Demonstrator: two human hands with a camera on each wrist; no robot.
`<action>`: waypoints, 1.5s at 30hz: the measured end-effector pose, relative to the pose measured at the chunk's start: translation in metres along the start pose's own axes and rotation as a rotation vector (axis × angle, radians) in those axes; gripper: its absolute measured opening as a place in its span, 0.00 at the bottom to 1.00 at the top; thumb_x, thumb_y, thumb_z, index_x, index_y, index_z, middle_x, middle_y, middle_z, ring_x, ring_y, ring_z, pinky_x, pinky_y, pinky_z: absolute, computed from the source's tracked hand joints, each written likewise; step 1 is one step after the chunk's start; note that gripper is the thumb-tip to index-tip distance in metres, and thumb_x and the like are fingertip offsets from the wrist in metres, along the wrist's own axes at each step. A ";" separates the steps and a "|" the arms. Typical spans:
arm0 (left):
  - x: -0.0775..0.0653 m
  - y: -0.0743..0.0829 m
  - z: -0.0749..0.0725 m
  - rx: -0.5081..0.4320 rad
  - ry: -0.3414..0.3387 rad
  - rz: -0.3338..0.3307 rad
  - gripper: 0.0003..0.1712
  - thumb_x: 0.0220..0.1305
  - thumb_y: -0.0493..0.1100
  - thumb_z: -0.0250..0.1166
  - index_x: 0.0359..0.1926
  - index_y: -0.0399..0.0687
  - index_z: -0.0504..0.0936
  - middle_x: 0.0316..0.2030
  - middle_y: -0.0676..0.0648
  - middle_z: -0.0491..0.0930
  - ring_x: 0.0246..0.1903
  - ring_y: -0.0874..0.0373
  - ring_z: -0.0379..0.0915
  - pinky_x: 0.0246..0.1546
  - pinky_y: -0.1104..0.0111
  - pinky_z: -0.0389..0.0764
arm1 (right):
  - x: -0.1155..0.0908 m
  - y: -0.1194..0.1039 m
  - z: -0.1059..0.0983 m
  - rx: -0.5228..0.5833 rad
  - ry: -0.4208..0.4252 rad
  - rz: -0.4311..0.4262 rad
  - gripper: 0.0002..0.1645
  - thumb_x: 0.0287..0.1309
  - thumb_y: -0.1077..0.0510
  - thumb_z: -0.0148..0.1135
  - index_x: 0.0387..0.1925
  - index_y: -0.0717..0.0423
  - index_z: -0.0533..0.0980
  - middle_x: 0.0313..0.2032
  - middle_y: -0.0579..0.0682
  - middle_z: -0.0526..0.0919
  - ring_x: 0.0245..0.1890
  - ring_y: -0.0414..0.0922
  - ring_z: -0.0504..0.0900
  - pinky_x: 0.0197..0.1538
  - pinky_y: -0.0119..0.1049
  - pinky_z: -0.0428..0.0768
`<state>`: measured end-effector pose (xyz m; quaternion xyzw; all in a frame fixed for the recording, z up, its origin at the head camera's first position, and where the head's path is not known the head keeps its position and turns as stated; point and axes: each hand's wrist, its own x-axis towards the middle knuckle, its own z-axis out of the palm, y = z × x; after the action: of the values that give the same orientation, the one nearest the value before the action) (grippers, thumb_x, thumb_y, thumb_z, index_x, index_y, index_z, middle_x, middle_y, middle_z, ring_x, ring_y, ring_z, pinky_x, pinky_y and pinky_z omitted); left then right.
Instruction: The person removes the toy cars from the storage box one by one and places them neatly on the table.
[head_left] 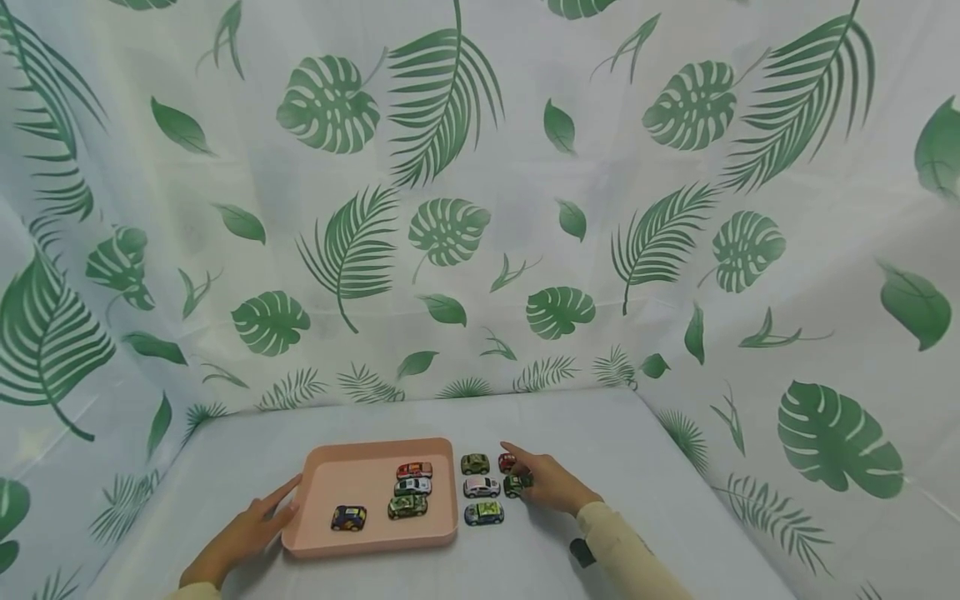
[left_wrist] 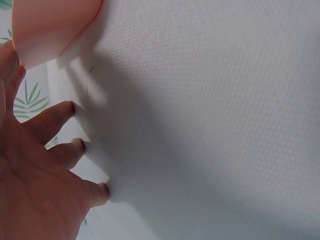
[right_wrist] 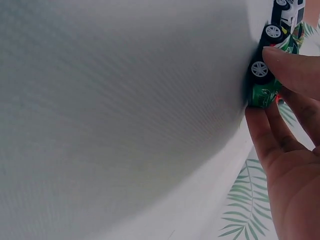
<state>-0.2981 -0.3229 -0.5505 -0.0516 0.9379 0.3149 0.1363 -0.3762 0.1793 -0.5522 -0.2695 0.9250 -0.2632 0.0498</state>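
Right grip [head_left: 553, 487] pinches green toy car [head_left: 513, 486]; left grip [head_left: 243, 535], spread, touches pink tray's [head_left: 337, 477] left edge.

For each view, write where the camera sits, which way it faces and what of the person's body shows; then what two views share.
Head: head-worn, facing forward and down at the pink rectangular tray; left hand and right hand show.
Left wrist: worn there, facing the white textured surface and tray's end; left hand shows.
Right wrist: worn there, facing the small green toy car; right hand shows.
Shared: head and right wrist views show that car.
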 end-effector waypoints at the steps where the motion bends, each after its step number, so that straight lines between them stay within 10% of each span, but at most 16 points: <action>1: 0.000 0.000 0.000 0.000 0.002 0.000 0.47 0.66 0.75 0.44 0.75 0.51 0.56 0.69 0.27 0.55 0.64 0.17 0.35 0.56 0.24 0.48 | 0.000 0.000 0.000 -0.003 0.002 -0.003 0.52 0.50 0.72 0.68 0.74 0.52 0.56 0.48 0.51 0.85 0.56 0.52 0.80 0.60 0.52 0.75; 12: 0.004 0.001 -0.001 0.000 -0.005 -0.026 0.48 0.65 0.76 0.45 0.75 0.52 0.56 0.69 0.26 0.54 0.65 0.17 0.37 0.56 0.24 0.49 | -0.001 -0.005 0.001 0.013 0.087 0.068 0.54 0.48 0.61 0.75 0.74 0.43 0.59 0.49 0.48 0.82 0.54 0.51 0.75 0.62 0.60 0.70; 24: 0.006 0.001 -0.003 0.006 0.010 -0.031 0.48 0.65 0.76 0.45 0.75 0.53 0.56 0.70 0.27 0.54 0.65 0.18 0.38 0.56 0.24 0.50 | 0.010 -0.017 -0.004 -0.043 0.272 0.058 0.59 0.47 0.41 0.75 0.76 0.39 0.53 0.75 0.54 0.53 0.73 0.59 0.53 0.66 0.71 0.50; 45: -0.001 0.001 0.004 -0.003 0.017 -0.021 0.46 0.66 0.74 0.45 0.75 0.53 0.57 0.69 0.27 0.56 0.65 0.17 0.36 0.54 0.23 0.50 | 0.063 -0.088 0.020 0.062 0.114 -0.067 0.57 0.53 0.36 0.69 0.77 0.34 0.47 0.75 0.57 0.52 0.74 0.59 0.53 0.68 0.69 0.49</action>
<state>-0.2966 -0.3193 -0.5529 -0.0645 0.9379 0.3146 0.1315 -0.3839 0.0738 -0.5210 -0.2832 0.9082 -0.3082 -0.0032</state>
